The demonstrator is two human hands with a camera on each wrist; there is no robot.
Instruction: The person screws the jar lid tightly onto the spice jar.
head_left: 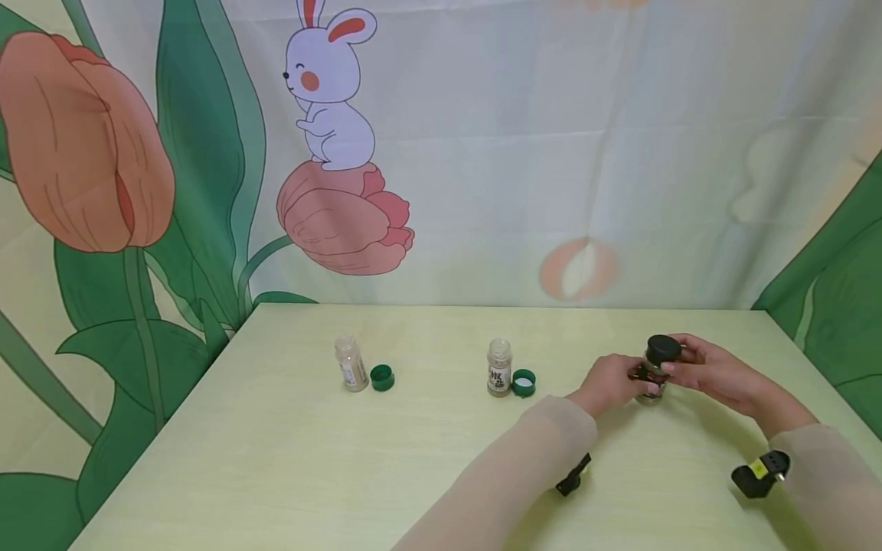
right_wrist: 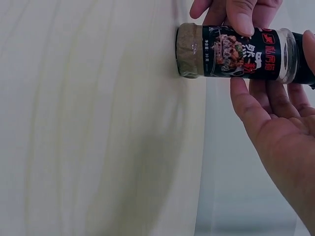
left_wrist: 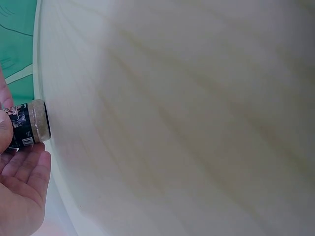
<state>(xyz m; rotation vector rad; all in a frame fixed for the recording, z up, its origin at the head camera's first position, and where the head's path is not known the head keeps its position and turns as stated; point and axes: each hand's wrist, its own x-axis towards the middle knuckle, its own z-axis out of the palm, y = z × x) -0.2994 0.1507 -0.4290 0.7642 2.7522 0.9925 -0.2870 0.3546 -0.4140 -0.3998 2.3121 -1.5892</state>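
At the right of the table stands a seasoning jar [head_left: 651,392] with a black cap [head_left: 664,349], a black label and brown powder showing at its base in the right wrist view. My left hand [head_left: 609,381] grips its body, thumb lying across the label. Around the black cap, my right hand [head_left: 720,376] has its thumb and fingers, with some fingertips beside the label. The jar is upright, its base right at the tabletop.
A capless jar of pale powder [head_left: 352,367] stands at the left, a green cap [head_left: 382,377] beside it. Mid-table stands another capless jar [head_left: 499,370] with its green cap [head_left: 524,383] close by. A printed curtain [head_left: 468,153] hangs behind the table [head_left: 289,459].
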